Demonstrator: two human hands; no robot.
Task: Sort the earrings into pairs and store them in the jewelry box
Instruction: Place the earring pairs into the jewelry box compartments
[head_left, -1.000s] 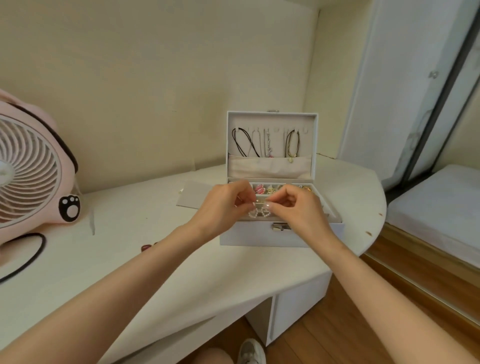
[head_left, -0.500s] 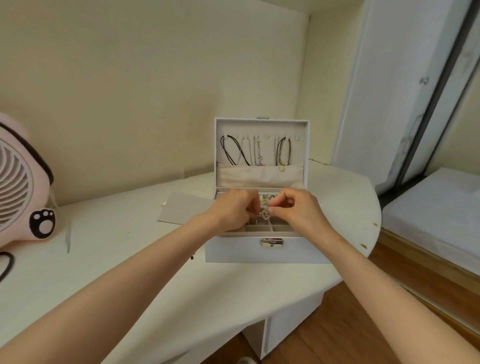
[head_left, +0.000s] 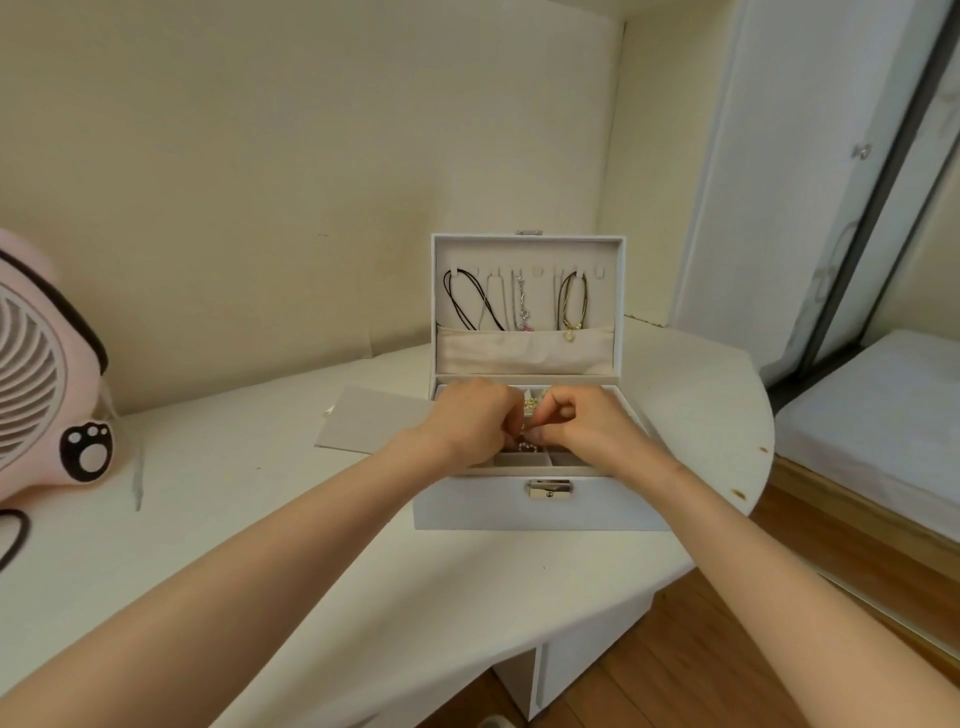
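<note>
A white jewelry box stands open on the white table, its lid upright with several necklaces hanging inside. My left hand and my right hand meet over the box's divided tray. Together their fingertips pinch a small silvery earring that dangles just above the front compartments. Gold pieces lie in a rear compartment between my hands. Most of the tray is hidden under my hands.
A pink fan with a paw print stands at the left, its black cable looping on the table. A grey card lies left of the box. A bed and sliding door are at the right.
Both hands have lowered and moved deeper over the tray with the earring still pinched between them. The camera view has shifted, so the fan sits farther left.
</note>
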